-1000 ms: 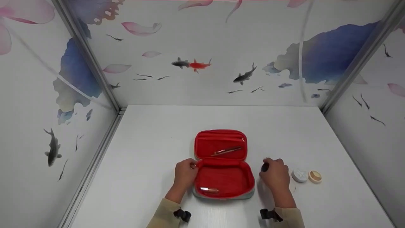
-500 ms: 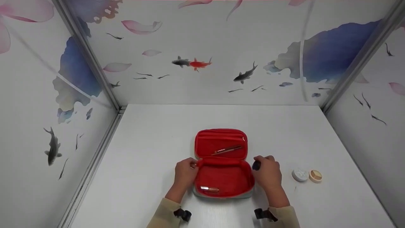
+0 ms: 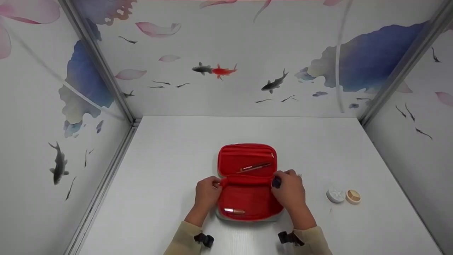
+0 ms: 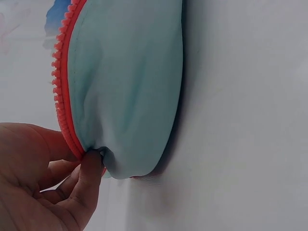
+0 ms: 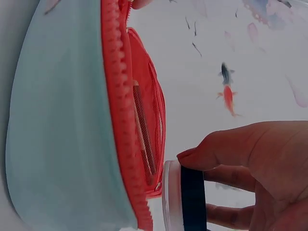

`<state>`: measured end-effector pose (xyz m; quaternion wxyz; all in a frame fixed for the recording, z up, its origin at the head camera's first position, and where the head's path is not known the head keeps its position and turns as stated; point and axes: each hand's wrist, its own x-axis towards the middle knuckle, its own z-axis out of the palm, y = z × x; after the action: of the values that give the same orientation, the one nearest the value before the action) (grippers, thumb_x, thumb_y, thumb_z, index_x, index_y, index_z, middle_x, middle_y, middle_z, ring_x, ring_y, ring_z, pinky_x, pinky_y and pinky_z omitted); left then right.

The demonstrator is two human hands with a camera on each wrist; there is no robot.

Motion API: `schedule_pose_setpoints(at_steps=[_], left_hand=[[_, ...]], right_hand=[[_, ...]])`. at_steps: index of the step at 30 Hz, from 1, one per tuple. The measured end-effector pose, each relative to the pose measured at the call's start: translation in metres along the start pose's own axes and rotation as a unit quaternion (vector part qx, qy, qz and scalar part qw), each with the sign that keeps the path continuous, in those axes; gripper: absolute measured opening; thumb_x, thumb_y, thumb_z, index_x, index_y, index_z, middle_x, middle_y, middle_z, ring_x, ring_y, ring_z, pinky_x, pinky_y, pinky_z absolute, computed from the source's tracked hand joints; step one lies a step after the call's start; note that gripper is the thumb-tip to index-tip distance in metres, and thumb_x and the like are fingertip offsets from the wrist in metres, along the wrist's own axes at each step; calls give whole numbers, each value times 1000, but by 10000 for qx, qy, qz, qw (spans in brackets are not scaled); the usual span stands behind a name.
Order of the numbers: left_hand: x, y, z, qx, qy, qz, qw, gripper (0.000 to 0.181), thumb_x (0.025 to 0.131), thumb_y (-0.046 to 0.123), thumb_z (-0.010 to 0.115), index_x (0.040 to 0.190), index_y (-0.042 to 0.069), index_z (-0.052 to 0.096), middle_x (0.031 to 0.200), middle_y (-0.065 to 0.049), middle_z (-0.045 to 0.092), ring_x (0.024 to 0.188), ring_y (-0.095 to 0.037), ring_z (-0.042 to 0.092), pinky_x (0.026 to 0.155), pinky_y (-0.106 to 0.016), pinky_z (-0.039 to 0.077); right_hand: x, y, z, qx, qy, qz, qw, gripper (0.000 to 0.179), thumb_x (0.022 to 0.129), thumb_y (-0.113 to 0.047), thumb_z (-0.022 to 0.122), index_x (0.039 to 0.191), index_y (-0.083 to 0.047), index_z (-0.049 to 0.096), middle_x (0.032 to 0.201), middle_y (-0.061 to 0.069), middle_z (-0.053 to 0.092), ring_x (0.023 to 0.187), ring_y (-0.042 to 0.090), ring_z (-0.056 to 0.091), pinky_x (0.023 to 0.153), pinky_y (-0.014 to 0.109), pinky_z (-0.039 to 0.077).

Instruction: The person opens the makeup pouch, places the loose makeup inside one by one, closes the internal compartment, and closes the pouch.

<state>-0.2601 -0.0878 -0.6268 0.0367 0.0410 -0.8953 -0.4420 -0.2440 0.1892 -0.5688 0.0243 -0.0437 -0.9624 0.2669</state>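
Note:
An unzipped cosmetic bag (image 3: pixel 247 198), red inside and pale green outside, lies with its lid folded back. My left hand (image 3: pixel 207 193) pinches its rim near the hinge on the left; the left wrist view shows thumb and fingers on the fabric below the red zipper (image 4: pixel 60 91). My right hand (image 3: pixel 291 187) grips a small round jar (image 5: pixel 192 197) with a black lid and clear base. In the head view the jar overlaps the bag's right back corner. A lipstick-like tube (image 3: pixel 234 211) lies inside at the front. Two slim pencil-like sticks (image 3: pixel 254 167) sit in the lid.
On the white table (image 3: pixel 170 148), right of the bag, stand a white round lid or container (image 3: pixel 335 195) and a small round pot (image 3: pixel 353 196) with beige sections. Printed walls (image 3: pixel 226 95) enclose the table at the back and both sides.
My right hand has moved left with the jar, from beside the bag to over its right edge. The left hand keeps its pinch on the bag.

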Motion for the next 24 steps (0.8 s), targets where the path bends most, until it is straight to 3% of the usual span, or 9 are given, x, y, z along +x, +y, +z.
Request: schedule_pose_setpoints(at_steps=[14,24], left_hand=[[0,1,-1,-163,-67,-151,9997,14,93,6,75,105,9,79,87,-1,72,81,-15,61,73,-32,58],[-1,0,0,-144,71,85,9998,13,92,3,74,102,8,80,85,-2,73,80,-14,61,71,-29,55]], right_hand=[[0,-36,12,67,52,-531,9986,41,88,-14,81,128,-12,75,125,18,65,109,34,61,89,55,61],[-1,-52,30,194,-27,-948,9953,40,85,-11,83,124,-14,77,123,14,67,110,33,61,88,52,60]])
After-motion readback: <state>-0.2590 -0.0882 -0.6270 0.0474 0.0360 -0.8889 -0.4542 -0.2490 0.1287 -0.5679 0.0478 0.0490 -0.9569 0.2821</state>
